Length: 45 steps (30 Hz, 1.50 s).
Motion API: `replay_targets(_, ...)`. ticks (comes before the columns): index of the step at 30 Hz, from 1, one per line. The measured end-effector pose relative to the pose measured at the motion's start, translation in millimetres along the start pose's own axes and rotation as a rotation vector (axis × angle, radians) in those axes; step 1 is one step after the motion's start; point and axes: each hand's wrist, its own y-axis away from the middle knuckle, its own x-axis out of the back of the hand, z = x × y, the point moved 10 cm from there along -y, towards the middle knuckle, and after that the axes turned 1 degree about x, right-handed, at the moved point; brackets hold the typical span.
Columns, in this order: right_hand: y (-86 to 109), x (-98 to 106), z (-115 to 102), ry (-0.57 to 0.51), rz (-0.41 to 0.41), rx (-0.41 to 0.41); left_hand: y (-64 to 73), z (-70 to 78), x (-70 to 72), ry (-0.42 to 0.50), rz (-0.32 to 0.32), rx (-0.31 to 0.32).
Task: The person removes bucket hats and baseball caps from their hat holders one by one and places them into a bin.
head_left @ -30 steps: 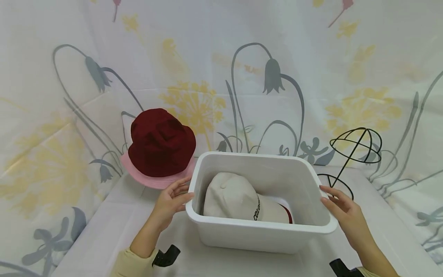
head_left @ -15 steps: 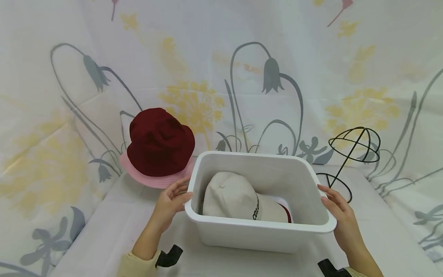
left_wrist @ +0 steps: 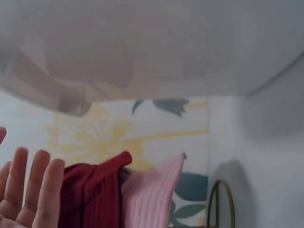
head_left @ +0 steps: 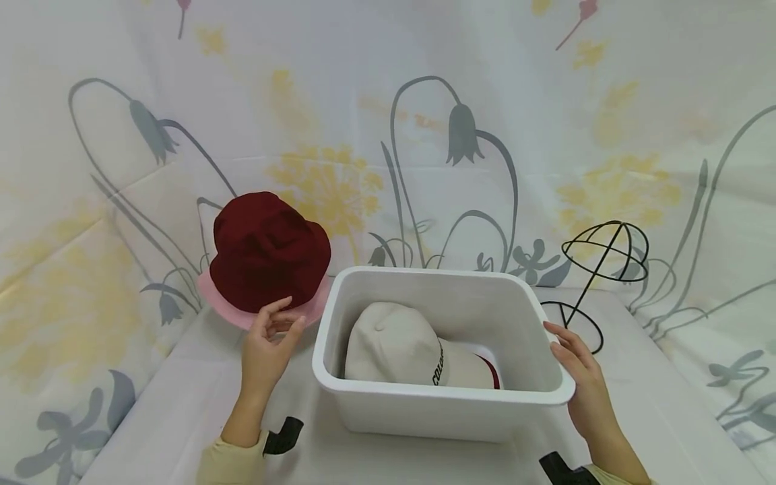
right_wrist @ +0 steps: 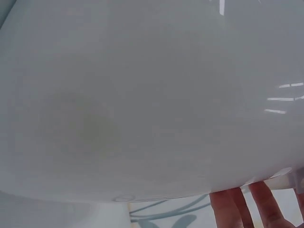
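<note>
White cloth covers the table (head_left: 182, 397), and a backdrop (head_left: 388, 101) of the same cloth, printed with grey bellflowers and yellow dandelions, closes off the rear and both sides. A white plastic bin (head_left: 448, 409) stands at the middle of the table, its long axis running left to right across the view, open side up. Inside lies a beige cap (head_left: 400, 343) with dark lettering, crown to the left, its red-edged peak pointing right. The right hand (head_left: 578, 377) lies along the bin's right rim with fingers straight, touching it; in the right wrist view only the bin wall and fingertips (right_wrist: 266, 204) show. The left hand (head_left: 267, 343) is off the bin, just beside its left wall, fingers loosely spread and holding nothing, close to the pink brim (head_left: 242, 313) of a hat under a maroon hat (head_left: 267, 252) at rear left. A black wire stand (head_left: 600, 266) is at rear right, bare, just behind the bin's right corner
</note>
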Motion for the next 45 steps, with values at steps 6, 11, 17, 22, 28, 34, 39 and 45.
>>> replay_targets(6,0.1,-0.8,-0.1,-0.003,0.007,-0.004,-15.3,22.2,19.8,-0.09,0.126,-0.134)
replay_targets(11,-0.4,-1.1,-0.3,-0.008,0.008,-0.001,-31.0,17.9,35.8,-0.113,0.221,-0.173)
replay_targets(17,0.1,-0.8,-0.4,-0.007,0.007,-0.002,-49.7,-13.4,55.4,-0.151,0.329,-0.154)
replay_targets(22,0.9,1.0,0.3,-0.003,0.014,-0.004,-62.3,-24.1,66.2,-0.21,0.384,-0.121)
replay_targets(28,0.6,-0.7,-0.7,-0.007,-0.001,0.003,-75.0,-33.1,78.4,-0.245,0.377,-0.011)
replay_targets(34,0.4,-1.5,-1.4,0.015,0.0,0.002,-88.7,-36.0,76.2,-0.36,0.245,0.093)
replay_targets(39,0.8,-2.0,-0.7,0.014,0.001,-0.006,-98.0,-36.4,76.2,-0.361,0.192,0.152)
replay_targets(45,1.0,-2.2,-0.1,0.015,-0.002,-0.013,-104.3,-36.3,80.8,-0.388,0.223,0.159)
